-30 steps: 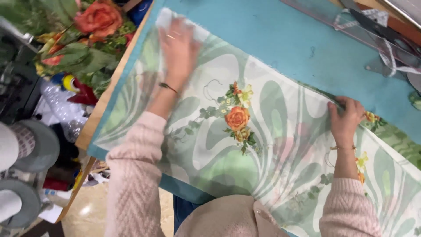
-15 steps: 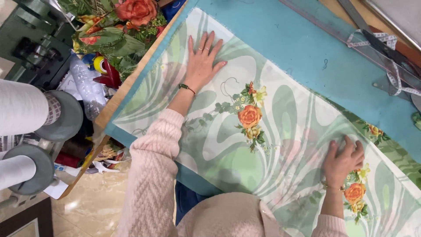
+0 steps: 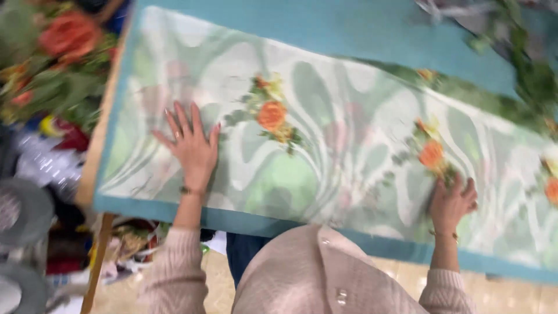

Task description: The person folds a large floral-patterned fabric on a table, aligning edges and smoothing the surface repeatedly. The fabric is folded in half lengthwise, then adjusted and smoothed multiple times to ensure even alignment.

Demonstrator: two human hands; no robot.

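A long pale green cloth point(image 3: 325, 139) with white swirls and embroidered orange flowers lies flat across a blue-topped table point(image 3: 360, 35). My left hand point(image 3: 189, 145) rests flat on the cloth near its left end, fingers spread, palm down. My right hand point(image 3: 452, 200) presses on the cloth near the front edge, fingers curled, just below an orange flower point(image 3: 431, 154). Another orange flower point(image 3: 271, 114) sits between my hands. Both wrists wear thin bracelets and pink knit sleeves. The picture is blurred by motion.
A pile of artificial orange flowers and green leaves point(image 3: 52, 52) sits off the table's left edge. Grey machine parts point(image 3: 23, 215) stand at lower left. Dark green fabric with foliage point(image 3: 523, 64) lies at the far right. The floor below is tan tile.
Both hands have slid toward me over the cloth, from its far side to near the front edge. The view has shifted right and blurred.
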